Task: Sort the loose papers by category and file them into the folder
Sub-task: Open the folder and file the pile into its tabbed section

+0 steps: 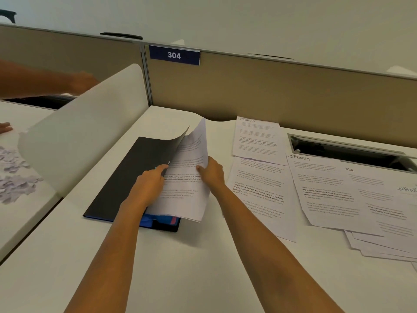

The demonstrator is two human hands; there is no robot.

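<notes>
1. Right hand (212,172) is pinching the right edge of a stack of printed sheets (187,188), thumb on top. Left hand (149,185) sits on the stack's left edge with its index finger poked up at the lifted black cover (171,143). Can't tell if it's actually gripping.
2. Key bit: the folder (112,195) lies just left of and under the fingers. Its long axis runs away from the person, same as the sheets. I'd guess the stack slides left under that cover.
3. More loose papers (320,188), some headed SPORTS, lie right of the right-hand fingers on the white desk (180,267).
4. Beyond the fingers there's a tan cubicle partition (270,91) with a 304 sign (174,55).
</notes>
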